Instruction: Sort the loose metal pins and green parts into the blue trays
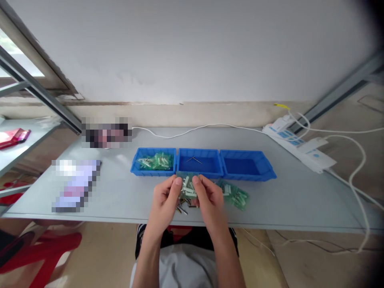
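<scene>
Between my left hand (pixel 167 197) and my right hand (pixel 209 197) is a small clear greenish plastic bag (pixel 188 187) with pale plugs and metal bits in it. Both thumbs press on its near side, and the fingers are curled behind it. Below the bag, loose metal screws (pixel 182 209) lie on the table, partly hidden by my hands. More greenish bags (pixel 238 197) of the same kind lie flat just to the right of my right hand. Behind my hands stands the left blue bin (pixel 153 173), which holds several such bags.
The middle blue bin (pixel 199 170) has a few thin metal pieces in it; the right blue bin (pixel 247 176) stands beside it. A white power strip (pixel 300 146) with cables runs along the right. Blurred devices (pixel 78 186) lie on the left of the grey table (pixel 120 200).
</scene>
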Tool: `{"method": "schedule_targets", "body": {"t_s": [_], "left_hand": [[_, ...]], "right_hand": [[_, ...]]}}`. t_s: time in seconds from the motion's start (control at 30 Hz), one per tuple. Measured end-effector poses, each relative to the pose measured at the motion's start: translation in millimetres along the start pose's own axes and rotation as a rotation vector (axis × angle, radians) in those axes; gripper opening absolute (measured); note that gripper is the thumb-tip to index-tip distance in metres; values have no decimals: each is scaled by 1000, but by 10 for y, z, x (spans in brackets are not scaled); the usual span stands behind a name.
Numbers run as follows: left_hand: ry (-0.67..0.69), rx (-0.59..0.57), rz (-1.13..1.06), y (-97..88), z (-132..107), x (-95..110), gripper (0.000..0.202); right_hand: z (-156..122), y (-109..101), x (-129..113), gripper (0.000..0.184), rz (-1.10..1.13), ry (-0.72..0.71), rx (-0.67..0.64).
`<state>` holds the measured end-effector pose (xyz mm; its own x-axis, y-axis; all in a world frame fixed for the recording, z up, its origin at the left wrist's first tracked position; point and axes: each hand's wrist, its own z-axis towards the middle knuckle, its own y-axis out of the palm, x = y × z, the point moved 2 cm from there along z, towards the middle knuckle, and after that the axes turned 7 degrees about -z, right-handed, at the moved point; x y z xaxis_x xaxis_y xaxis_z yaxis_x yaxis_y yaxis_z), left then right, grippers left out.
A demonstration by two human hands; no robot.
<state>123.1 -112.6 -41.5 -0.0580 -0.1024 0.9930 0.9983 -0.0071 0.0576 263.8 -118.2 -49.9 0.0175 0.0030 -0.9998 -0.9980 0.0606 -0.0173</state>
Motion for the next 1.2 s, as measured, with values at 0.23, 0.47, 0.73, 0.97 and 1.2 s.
{"method": "schedule_targets", "body": {"t_s": [0.23,0.47,0.73,0.97,1.2], "left_hand": [[-49,-44,-26,68,8,13,67],[-54,-38,-16,71,0,-30,64],[3,-95,32,58,-2,-6,59],[0,-92,42,79,5,-8,60],[33,-99,41,102,7,-62,59]], "right_hand": [[0,-49,-44,57,-3,-46,-7],[13,-38,-43,58,-24,-41,5],[21,-28,20,57,23,-11,-12],[27,-76,-11,51,-119,-110,-57],[41,-56,-81,46,-223,-346,-57]]}}
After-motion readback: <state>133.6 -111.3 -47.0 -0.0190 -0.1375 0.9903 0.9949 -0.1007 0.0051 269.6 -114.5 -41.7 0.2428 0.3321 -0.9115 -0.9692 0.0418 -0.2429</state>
